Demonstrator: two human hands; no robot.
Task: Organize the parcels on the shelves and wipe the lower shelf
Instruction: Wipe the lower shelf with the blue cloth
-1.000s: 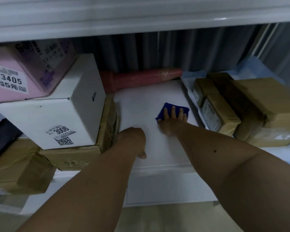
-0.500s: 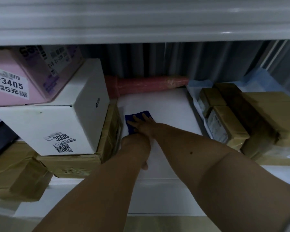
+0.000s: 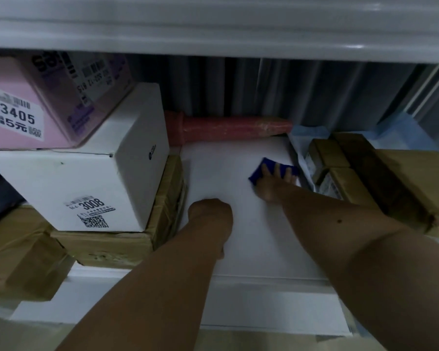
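Blue cloth [image 3: 270, 168] lies under the right hand [image 3: 274, 184], fingers spread flat, at the lower shelf's [image 3: 213, 178] right side beside brown parcels [image 3: 340, 171]; unwiped shelf stretches leftward, where the left hand [image 3: 209, 214] rests, fingers hidden

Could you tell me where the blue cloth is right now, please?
The blue cloth lies on the white lower shelf, right of centre, pressed under the right hand, beside the brown parcels.

Dim, low-contrast frame with a cool cast. Only glare: small highlights on the upper shelf [image 3: 238, 29] lip near its right end. Deep shadow behind the boxes at the lower shelf's [image 3: 226, 178] back edge. Right hand [image 3: 271, 184] and cloth [image 3: 271, 168] motion-blurred. Wide-angle bending at the edges; forearms soft up close.
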